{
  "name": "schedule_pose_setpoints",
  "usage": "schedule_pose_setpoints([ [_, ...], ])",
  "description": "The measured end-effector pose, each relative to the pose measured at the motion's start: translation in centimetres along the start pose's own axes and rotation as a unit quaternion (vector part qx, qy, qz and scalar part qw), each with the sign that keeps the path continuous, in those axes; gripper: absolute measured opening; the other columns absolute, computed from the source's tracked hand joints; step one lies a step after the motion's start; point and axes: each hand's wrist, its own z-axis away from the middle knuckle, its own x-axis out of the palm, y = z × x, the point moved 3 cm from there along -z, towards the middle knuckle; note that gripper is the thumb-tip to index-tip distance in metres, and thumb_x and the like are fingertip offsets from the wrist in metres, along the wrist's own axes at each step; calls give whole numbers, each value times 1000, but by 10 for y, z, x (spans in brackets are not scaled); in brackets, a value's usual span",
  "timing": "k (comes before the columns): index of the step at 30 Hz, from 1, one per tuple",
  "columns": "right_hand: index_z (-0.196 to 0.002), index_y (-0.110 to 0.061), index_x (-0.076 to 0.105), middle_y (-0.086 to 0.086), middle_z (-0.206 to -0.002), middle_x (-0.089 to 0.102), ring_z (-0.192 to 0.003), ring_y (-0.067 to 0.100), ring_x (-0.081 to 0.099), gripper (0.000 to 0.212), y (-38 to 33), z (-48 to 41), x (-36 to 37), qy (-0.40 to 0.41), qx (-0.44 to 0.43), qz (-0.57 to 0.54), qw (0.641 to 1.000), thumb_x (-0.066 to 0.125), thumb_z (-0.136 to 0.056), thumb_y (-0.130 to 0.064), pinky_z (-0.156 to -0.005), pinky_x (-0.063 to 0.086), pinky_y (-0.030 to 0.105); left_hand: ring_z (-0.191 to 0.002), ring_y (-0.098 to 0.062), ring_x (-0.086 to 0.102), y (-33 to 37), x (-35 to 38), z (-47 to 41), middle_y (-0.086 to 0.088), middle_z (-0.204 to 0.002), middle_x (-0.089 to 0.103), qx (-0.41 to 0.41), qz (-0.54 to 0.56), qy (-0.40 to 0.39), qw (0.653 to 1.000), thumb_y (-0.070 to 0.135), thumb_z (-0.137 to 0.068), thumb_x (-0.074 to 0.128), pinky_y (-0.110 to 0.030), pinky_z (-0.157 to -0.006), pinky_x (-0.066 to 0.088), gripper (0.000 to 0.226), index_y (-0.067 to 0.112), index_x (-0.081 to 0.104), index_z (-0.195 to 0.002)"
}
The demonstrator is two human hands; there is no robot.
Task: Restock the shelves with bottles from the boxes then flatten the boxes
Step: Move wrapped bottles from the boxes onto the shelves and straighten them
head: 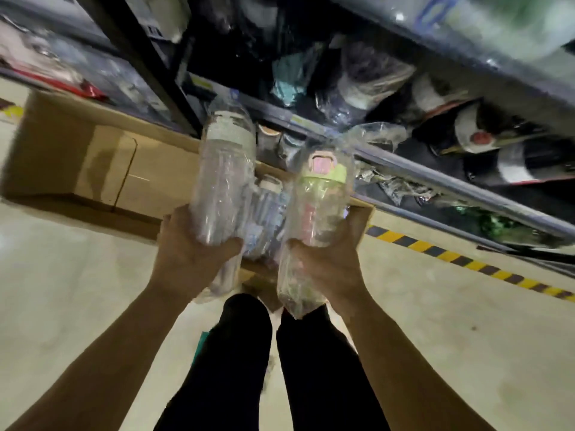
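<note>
1. Your left hand [193,244] grips the lower part of a clear bottle [224,169] sealed in plastic wrap. The fingers curl round it, and its pale lid points to 12 o'clock.
2. Your right hand [326,259] grips a green-lidded bottle [314,219] inside a clear bag. The lid, which has a pink latch, points to 12 o'clock. The loose end of the bag hangs toward 6 o'clock below the hand.
3. The two hands are apart, side by side, and each clamps its own bottle. The bottles do not touch.
4. In the gap between them a third wrapped bottle [267,206] with a white lid stands in the open box [364,219] beneath your hands. A wall of that box shows at 3 o'clock of the right hand.
5. A closed cardboard box [93,163] sits on the floor [77,290] at 10 o'clock from the left hand, against the shelving.
6. A shelf rail [435,178] runs diagonally from 12 o'clock toward 3 o'clock just beyond the bottle lids. Behind it lie wrapped goods [373,82], too blurred to identify.
7. A black upright post [149,57] rises at 11 o'clock.
8. Yellow-and-black hazard tape [466,259] crosses the floor at 3 o'clock of the right hand.
9. Your legs [242,368], in black trousers, stand at 6 o'clock.
</note>
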Motion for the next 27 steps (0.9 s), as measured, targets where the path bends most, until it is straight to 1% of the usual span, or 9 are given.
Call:
schedule_pose_setpoints([
  [3,-112,-31,52,-11,-97,72,-83,7,73,56,-63,57,-41,-14,-24,-30,999,86,-70,-17,-66,59,25,-90,3,71,55,-37,65,30,-101,66,68,33,43,996,48,-51,87,-18,-60,59,59,37,59,-102],
  [5,-122,-23,54,6,-102,69,-87,18,72,59,-103,96,-65,-21,-69,-54,996,82,-73,-8,-67,57,27,-82,13,66,86,-60,108,38,-94,61,116,40,67,990,30,-59,94,-6,-53,48,52,43,57,-94],
  [7,-120,-38,54,9,-112,65,-99,23,68,62,-140,139,-88,-7,-120,-45,992,81,-69,-15,-75,61,39,-97,2,64,107,-82,148,28,-107,59,138,32,83,987,27,-64,95,-11,-70,50,65,48,55,-110],
  [9,-108,-52,55,-10,-100,71,-92,11,70,63,-169,177,-110,4,-182,-45,982,81,-71,-8,-74,62,36,-104,-5,62,124,-105,182,23,-112,55,158,31,100,982,39,-64,92,-12,-69,49,67,50,47,-113],
  [13,-115,-26,47,-13,-96,71,-84,1,69,59,-203,235,-147,15,-232,-75,970,82,-80,5,-69,55,16,-110,-17,59,156,-141,230,6,-120,55,199,47,109,973,63,-52,81,-27,-78,51,82,37,43,-120],
  [17,-102,-26,41,-38,-71,59,-64,-11,59,52,-233,275,-181,63,-283,-87,953,82,-84,-1,-55,46,7,-105,-4,60,202,-165,263,17,-118,57,267,91,94,955,57,-53,85,-28,-78,52,80,49,40,-118],
  [20,-118,-25,46,-38,-86,63,-81,-12,63,55,-258,298,-205,107,-331,-92,933,85,-83,-9,-68,47,6,-91,-7,67,249,-173,284,7,-111,65,325,109,71,937,39,-65,90,-32,-66,58,71,36,49,-122],
  [22,-123,-30,46,-33,-95,66,-90,-7,66,59,-275,311,-218,126,-355,-109,920,87,-82,-16,-73,50,9,-75,-26,69,283,-171,297,-11,-96,67,392,99,31,914,36,-68,87,-42,-55,58,54,23,59,-113],
  [27,-123,-49,43,-23,-109,68,-102,1,69,66,-303,328,-257,160,-384,-135,899,88,-80,-27,-79,53,14,-124,-13,59,339,-155,329,4,-139,54,457,133,33,879,42,-71,90,-42,-109,49,82,39,46,-140],
])
